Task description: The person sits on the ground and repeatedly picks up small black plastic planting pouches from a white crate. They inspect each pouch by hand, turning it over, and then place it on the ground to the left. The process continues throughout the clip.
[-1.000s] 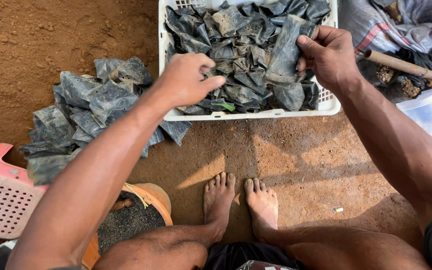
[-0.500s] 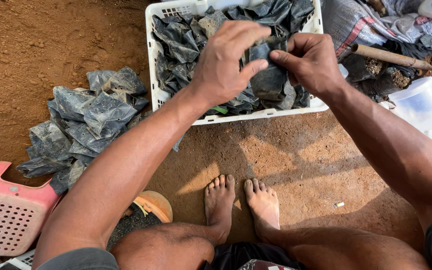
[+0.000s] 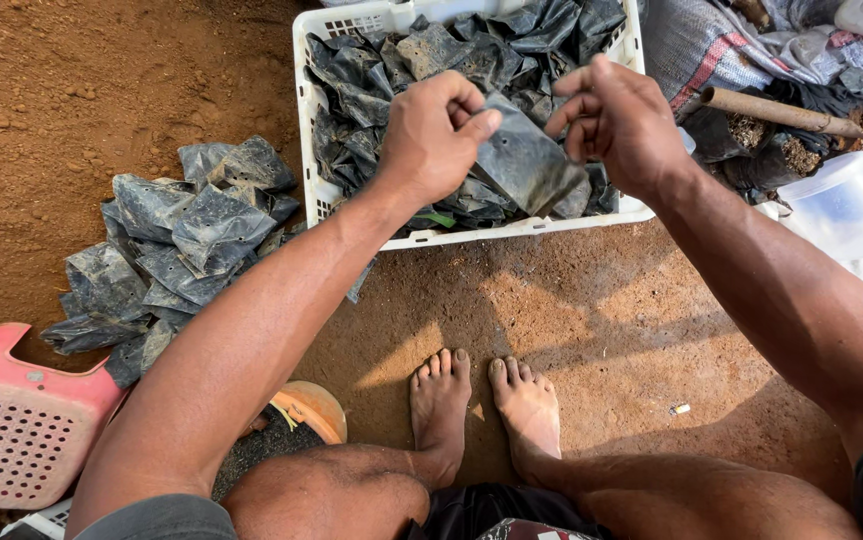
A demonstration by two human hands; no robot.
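Hands over white crate (image 3: pixel 324 200) of black bags: left hand (image 3: pixel 432 135) pinches black plastic bag (image 3: pixel 527 165) by its top edge, right hand (image 3: pixel 617 120) fingers half-spread just beside it; better to rub the mouth open with both thumbs, not tug

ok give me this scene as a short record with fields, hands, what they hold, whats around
left hand: grip pinching the top edge of a dusty black plastic nursery bag
right hand: fingers at the same bag's other edge, above it
crate: white slotted plastic crate full of crumpled black bags, under both hands
pile: loose heap of black plastic bags on red soil, left of the crate
other: pink perforated plastic basket at lower left; clear plastic tub at right
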